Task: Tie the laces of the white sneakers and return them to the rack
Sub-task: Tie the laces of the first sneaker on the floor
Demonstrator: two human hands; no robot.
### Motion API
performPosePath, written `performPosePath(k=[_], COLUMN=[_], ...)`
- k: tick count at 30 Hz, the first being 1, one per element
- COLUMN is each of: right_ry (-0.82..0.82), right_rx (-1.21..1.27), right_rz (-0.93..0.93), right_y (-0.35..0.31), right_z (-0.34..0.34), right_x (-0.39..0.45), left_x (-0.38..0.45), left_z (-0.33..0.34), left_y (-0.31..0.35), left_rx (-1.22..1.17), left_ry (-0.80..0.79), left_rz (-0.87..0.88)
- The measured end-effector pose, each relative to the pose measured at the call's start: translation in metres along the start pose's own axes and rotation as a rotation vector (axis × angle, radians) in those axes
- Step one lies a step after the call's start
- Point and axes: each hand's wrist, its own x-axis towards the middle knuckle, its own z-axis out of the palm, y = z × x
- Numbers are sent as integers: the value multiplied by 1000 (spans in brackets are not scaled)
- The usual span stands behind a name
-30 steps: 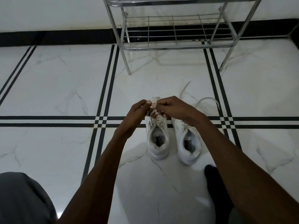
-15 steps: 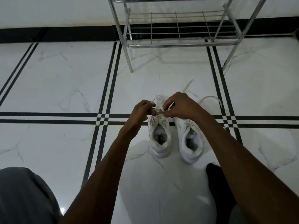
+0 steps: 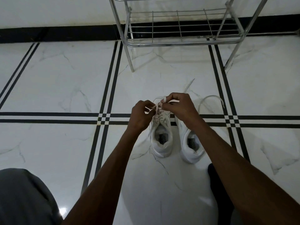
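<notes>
The fingers [image 3: 151, 105] of my left hand [image 3: 140, 116] were curled narrow and pinched a strand of the lace [image 3: 159, 104] over the left sneaker [image 3: 161, 135]. The fingers of my right hand [image 3: 179, 107] were curled the same way and held the other part of that lace, a small loop of it sticking up just above the knuckles. The 2 hands sat near each other above the front of the shoe, left at 9 o'clock of the knot and right at 3 o'clock. I could not tell how far the knot was formed; the strands were too small and partly hidden by the hands.

The left sneaker stood on the floor [image 3: 65, 88] with its heel toward me. The right sneaker [image 3: 190, 143] stood just beside it at 3 o'clock, its front under my right wrist. Its loose lace [image 3: 211, 97] trailed over the floor at 1 o'clock of the pair, curving in an arc, with another end running up toward 12 o'clock.

The metal rack [image 3: 180, 28] stood at 12 o'clock, well apart from the sneakers, against the wall.
</notes>
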Motion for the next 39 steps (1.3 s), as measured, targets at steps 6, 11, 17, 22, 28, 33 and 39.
performPosePath(k=[6,11,17,22,28,33,39], right_ry=[-41,-105,221,249,303,-270,-216], right_rx=[136,212,-584,-833,-648,-609,-668], right_rz=[120,282,241,135,-19,-32,16], right_y=[-1,-1,21,52,36,24,28], right_z=[-13,-10,-29,-33,-23,-14,-6], right_x=[2,1,3,-9,-13,-14,-14], left_x=[-3,-4,-11,-37,-26,-17,-22], left_z=[-30,-41,-58,-50,-21,4,9], left_y=[-2,3,-47,-95,-60,-38,-38], left_rx=[-416,-819,-296,-46,-1,-56,-13], left_ry=[-77,-39,275,239,53,-203,-118], left_rz=[-171,-257,-234,-593,-260,-174,-172])
